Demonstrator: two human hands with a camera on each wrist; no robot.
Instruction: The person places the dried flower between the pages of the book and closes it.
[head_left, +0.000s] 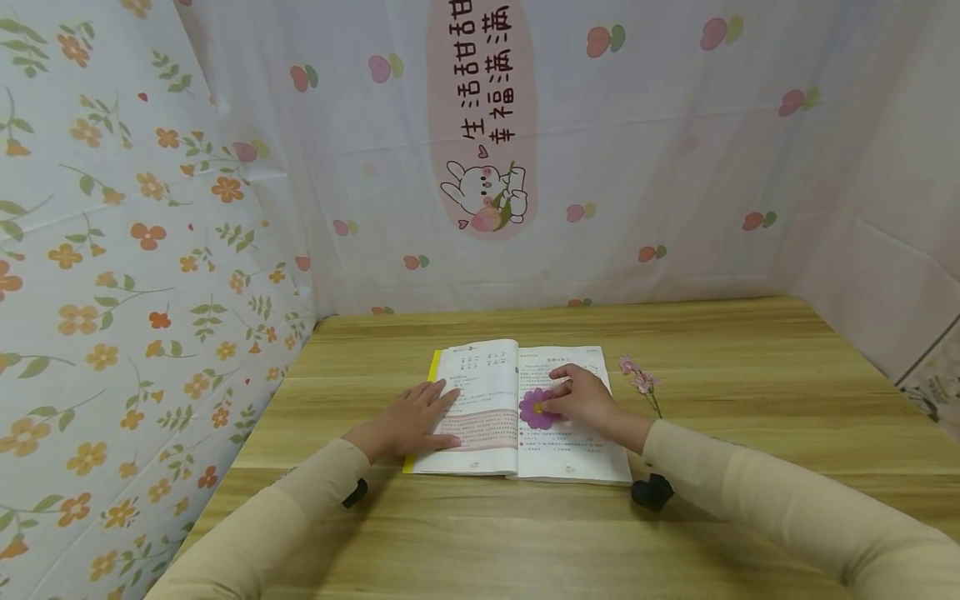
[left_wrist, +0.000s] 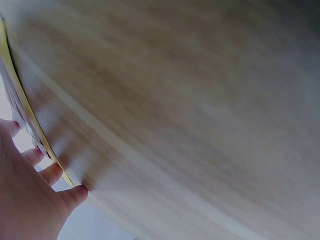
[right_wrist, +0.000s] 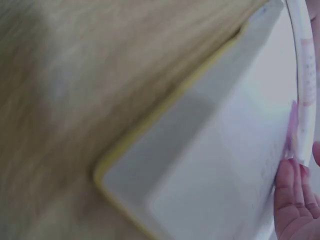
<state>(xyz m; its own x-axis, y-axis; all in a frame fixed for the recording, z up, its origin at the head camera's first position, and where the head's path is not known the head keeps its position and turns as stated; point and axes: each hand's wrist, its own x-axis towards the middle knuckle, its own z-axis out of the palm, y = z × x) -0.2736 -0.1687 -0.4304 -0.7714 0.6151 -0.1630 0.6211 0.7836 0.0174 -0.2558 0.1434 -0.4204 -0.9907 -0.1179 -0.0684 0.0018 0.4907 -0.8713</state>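
An open book (head_left: 486, 379) with printed pages and a yellow cover edge lies on the table. My left hand (head_left: 411, 421) rests on its left page near the outer edge, fingers straight and spread. In the left wrist view, the fingertips (left_wrist: 52, 173) reach the book's yellow edge (left_wrist: 31, 112). Over the right page, my right hand (head_left: 588, 406) pinches a purple flower (head_left: 533, 412) with a yellow centre, close to the book's fold. The flower shows edge-on beside the fingers in the right wrist view, partly hidden there.
A sprig of small pink flowers (head_left: 643, 382) lies just right of the book, partly behind the right forearm. The wooden table (head_left: 480, 533) ends at a patterned cloth backdrop (head_left: 360, 183) at the back and left. Dark wrist-worn pieces (head_left: 652, 492) show under the sleeves.
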